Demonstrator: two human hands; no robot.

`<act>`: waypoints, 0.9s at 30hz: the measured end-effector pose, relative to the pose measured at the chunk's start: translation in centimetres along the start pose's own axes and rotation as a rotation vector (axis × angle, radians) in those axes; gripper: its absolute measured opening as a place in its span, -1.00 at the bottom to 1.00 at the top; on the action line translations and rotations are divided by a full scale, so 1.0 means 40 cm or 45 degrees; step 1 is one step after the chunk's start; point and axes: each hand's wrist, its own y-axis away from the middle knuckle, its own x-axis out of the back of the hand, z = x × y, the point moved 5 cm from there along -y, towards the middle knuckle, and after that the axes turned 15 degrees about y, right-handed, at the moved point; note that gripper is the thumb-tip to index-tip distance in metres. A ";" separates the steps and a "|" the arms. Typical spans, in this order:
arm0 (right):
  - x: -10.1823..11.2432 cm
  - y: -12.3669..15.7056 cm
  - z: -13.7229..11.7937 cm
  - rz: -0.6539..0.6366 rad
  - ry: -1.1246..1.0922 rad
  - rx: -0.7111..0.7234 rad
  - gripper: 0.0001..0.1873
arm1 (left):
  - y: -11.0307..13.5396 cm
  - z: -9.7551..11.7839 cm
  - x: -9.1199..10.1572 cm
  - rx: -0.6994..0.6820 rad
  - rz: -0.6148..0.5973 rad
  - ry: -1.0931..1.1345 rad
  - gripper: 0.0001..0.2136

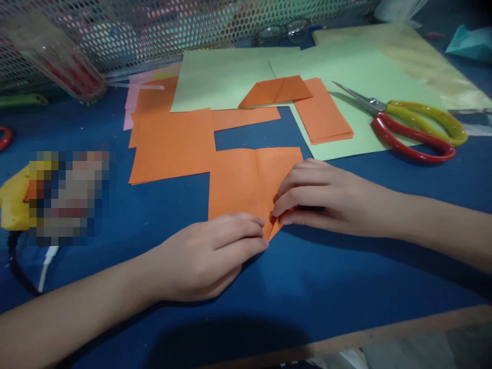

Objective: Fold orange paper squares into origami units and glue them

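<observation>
A square of orange paper (238, 179) with a crease down its middle lies on the blue table in front of me. My right hand (319, 197) pinches its near right corner, which is folded inward toward the crease. The fingers of my left hand (215, 253) lie stretched over the near edge and press the paper down beside the fold. Left of this sheet is a stack of orange paper (172, 146). Beyond it lie a folded orange paper piece (277, 91) and a small pile of orange rectangles (325, 113).
Scissors (415, 125) with red and yellow handles rest partly on light green paper (226, 77) at the right. Glasses (284, 32) lie near a perforated metal panel (154, 31). A clear container (65, 66) is tipped at the left, above a yellow object (15, 200) with a cable.
</observation>
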 end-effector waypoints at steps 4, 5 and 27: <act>0.003 0.000 -0.008 -0.075 -0.065 0.036 -0.86 | -0.001 -0.004 0.002 0.018 -0.015 0.002 -0.76; 0.002 -0.001 -0.009 -0.099 -0.079 0.039 -0.85 | -0.002 -0.005 0.001 0.012 -0.020 0.001 -0.76; -0.006 -0.002 -0.003 -0.030 -0.092 -0.095 -0.84 | -0.008 -0.015 -0.003 0.052 -0.102 0.025 -0.76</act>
